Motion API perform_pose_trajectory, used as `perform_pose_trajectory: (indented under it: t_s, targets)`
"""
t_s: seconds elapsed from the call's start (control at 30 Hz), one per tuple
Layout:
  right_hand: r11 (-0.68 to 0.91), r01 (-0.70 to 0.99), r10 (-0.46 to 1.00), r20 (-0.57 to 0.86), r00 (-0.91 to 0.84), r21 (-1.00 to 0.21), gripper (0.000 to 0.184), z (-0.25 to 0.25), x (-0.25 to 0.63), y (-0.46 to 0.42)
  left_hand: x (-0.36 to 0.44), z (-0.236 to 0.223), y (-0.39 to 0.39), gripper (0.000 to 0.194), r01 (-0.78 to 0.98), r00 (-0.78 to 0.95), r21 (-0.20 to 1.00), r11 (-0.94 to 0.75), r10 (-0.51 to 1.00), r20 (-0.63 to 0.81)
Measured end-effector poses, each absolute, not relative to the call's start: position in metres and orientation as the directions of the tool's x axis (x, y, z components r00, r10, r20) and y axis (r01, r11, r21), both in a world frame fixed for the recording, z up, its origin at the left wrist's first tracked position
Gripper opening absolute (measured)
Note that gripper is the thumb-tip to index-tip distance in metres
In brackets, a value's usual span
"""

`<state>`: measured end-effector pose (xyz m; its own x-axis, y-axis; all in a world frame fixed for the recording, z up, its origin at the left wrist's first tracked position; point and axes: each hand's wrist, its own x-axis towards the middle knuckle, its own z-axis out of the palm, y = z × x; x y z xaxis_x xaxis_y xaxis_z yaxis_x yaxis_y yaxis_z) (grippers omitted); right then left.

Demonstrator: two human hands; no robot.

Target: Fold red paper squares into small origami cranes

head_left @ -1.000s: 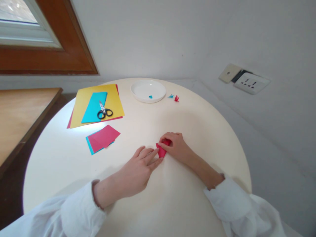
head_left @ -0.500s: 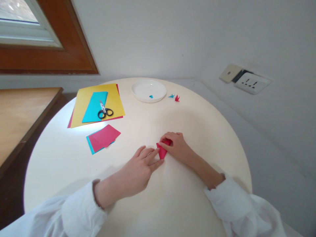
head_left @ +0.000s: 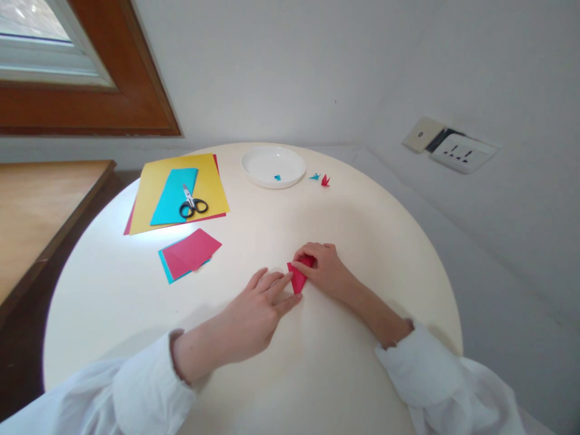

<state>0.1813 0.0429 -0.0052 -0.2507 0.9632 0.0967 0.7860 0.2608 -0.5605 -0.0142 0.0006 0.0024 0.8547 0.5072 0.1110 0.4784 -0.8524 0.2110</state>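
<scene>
A small folded piece of red paper point(head_left: 298, 277) lies on the round white table point(head_left: 362, 241), between my two hands. My left hand point(head_left: 254, 314) rests flat with fingers stretched out, its fingertips pressing the paper's lower left edge. My right hand point(head_left: 324, 269) has curled fingers pinching the paper's upper right part against the table. Both arms wear white sleeves.
Far left lie yellow, red and teal sheets point(head_left: 181, 193) with black-handled scissors point(head_left: 193, 205) on top. A red sheet over a teal one point(head_left: 190, 254) lies nearer. A white plate point(head_left: 272, 166) holds a tiny teal figure; teal and red folded figures point(head_left: 319, 178) sit beside it. Wall sockets point(head_left: 460, 153) at right.
</scene>
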Motion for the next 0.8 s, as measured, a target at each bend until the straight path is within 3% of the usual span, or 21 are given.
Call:
perform_pose_trajectory:
  t_s: [0.8]
  targets:
    - [0.253, 0.781, 0.965, 0.091, -0.245, -0.571, 0.007, -0.0040, 0.1801, 0.0418, -0.0107, -0.0006, -0.0006, 0.043, 0.504, 0.823, 0.234, -0.831, 0.545, 0.160]
